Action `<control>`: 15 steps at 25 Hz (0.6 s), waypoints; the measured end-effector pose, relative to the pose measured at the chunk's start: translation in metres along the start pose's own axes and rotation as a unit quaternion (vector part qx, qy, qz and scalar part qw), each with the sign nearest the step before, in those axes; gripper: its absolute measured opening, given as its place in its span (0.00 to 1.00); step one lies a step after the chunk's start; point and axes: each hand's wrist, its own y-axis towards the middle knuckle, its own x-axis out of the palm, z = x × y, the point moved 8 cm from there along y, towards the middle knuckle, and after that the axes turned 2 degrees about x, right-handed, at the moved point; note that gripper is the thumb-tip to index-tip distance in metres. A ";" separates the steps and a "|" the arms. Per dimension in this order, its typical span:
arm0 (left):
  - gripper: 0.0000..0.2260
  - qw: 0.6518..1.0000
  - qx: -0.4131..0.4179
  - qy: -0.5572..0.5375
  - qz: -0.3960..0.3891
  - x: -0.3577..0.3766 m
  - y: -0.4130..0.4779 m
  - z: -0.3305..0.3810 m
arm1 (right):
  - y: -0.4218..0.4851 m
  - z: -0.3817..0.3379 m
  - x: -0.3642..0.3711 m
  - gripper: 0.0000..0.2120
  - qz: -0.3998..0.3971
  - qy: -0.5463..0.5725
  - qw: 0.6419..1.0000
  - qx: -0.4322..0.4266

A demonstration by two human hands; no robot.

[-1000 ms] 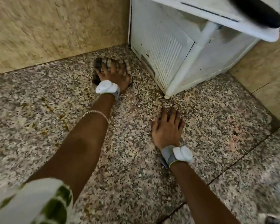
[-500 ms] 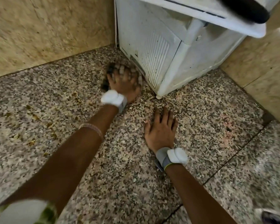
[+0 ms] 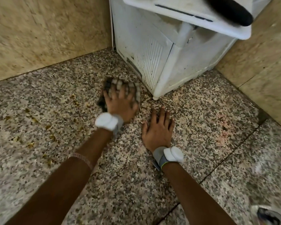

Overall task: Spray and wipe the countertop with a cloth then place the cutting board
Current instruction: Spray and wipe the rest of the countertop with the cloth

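A checked grey and white cloth [image 3: 111,86] lies on the speckled granite countertop [image 3: 201,119], close to the corner of a white appliance. My left hand [image 3: 120,103] presses flat on the cloth with spread fingers and is blurred by motion. My right hand [image 3: 158,127] rests palm down on the bare granite just to the right of it, fingers straight. Both wrists carry white bands. Neither a spray bottle nor a cutting board is in view.
The white appliance [image 3: 152,54] stands in the back corner, a white tray with a dark handle [image 3: 230,10] over it. Beige tiled walls [image 3: 47,33] close the back and right. Yellowish stains [image 3: 31,117] dot the granite at left. A metal object [image 3: 269,216] shows at bottom right.
My left hand has slid the cloth right and towards me, from near the back wall to the appliance's front corner. My right hand has stayed flat on the countertop.
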 end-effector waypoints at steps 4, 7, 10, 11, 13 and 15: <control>0.29 0.999 0.043 0.029 -0.005 0.010 -0.021 -0.001 | 0.000 -0.001 -0.002 0.32 0.003 0.003 1.000 0.002; 0.29 0.998 -0.052 -0.006 -0.040 -0.002 0.032 -0.038 | 0.001 0.001 -0.001 0.33 0.000 0.003 1.000 0.002; 0.29 0.998 -0.051 -0.005 -0.021 0.004 -0.006 -0.016 | -0.001 0.000 -0.002 0.33 0.002 0.002 1.000 -0.004; 0.29 0.999 -0.030 0.005 -0.025 0.009 -0.029 -0.005 | -0.001 0.000 -0.001 0.33 0.002 0.001 1.000 -0.001; 0.29 1.000 0.000 0.007 -0.031 0.011 -0.045 -0.006 | 0.001 0.000 -0.003 0.32 0.010 0.006 1.000 0.008; 0.29 0.999 -0.023 0.004 -0.023 0.001 -0.005 -0.035 | 0.000 0.000 -0.002 0.32 -0.002 0.004 1.000 0.001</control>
